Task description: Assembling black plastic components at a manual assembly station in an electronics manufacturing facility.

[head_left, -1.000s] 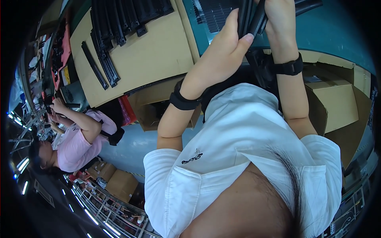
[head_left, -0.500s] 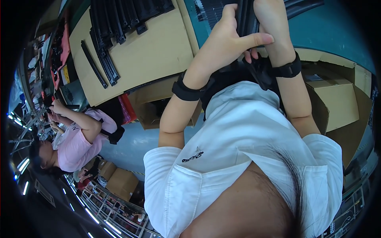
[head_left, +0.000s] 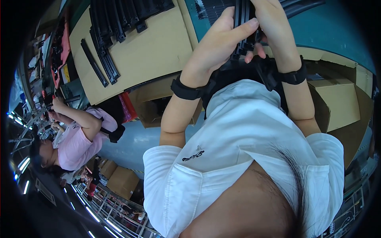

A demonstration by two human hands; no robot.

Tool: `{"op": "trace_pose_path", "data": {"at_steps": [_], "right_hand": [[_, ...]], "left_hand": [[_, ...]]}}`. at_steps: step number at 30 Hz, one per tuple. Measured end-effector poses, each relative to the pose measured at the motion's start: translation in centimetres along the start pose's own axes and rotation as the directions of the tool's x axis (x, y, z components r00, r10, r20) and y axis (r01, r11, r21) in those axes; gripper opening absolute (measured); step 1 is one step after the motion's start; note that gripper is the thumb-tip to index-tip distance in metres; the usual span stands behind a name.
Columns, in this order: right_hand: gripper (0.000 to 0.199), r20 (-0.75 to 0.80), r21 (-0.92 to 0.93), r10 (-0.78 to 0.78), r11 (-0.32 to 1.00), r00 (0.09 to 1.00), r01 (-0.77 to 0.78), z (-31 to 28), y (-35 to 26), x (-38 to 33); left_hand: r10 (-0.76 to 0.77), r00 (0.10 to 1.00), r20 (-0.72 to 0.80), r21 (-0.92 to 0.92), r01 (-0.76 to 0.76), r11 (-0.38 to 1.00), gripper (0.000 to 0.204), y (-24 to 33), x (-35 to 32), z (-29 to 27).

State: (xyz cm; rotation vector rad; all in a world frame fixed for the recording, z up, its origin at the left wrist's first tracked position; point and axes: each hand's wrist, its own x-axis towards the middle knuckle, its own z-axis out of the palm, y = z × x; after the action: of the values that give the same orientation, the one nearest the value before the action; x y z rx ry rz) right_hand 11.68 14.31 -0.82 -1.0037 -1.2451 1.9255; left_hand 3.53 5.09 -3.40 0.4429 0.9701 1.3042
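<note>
Head: strips (head_left: 241,16) inside left grip (head_left: 223,39)

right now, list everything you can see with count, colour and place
held strips: several, black, in left hand
piled strips: many, black, upper left
lone strip: one, black, beside pile
cardboard sheet: one, tan, under pile
table: one, teal, upper right
near box: one, tan, right
far box: one, brown, lower left
co-worker: one, pink shirt, left
lights: several, white, lower left
wristbands: two, black, on both wrists
shirt: one, white, on wearer
left hand: one, bare, top centre
right hand: one, bare, partly cut off
</note>
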Motion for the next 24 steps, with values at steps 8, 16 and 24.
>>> {"op": "trace_pose_path", "data": {"at_steps": [8, 16, 24], "right_hand": [[0.086, 0.152, -0.42, -0.191, 0.875, 0.97, 0.239, -2.2, 1.6, 1.1], [0.078, 0.466, 0.692, -0.077, 0.653, 0.881, -0.309, -6.1, 2.8, 1.4], [0.037, 0.674, 0.739, -0.225, 0.177, 0.704, -0.651, -6.1, 2.4, -0.1]], "left_hand": [[0.215, 0.964, 0.155, -0.015, -0.216, 0.976, 0.034, -0.9, 0.6, -0.1], [0.021, 0.968, 0.251, -0.445, 0.096, 0.891, 0.041, -1.9, -1.2, 2.0], [0.114, 0.895, 0.43, -0.734, 0.273, 0.622, 0.048, -3.9, -1.0, 4.6]]}}
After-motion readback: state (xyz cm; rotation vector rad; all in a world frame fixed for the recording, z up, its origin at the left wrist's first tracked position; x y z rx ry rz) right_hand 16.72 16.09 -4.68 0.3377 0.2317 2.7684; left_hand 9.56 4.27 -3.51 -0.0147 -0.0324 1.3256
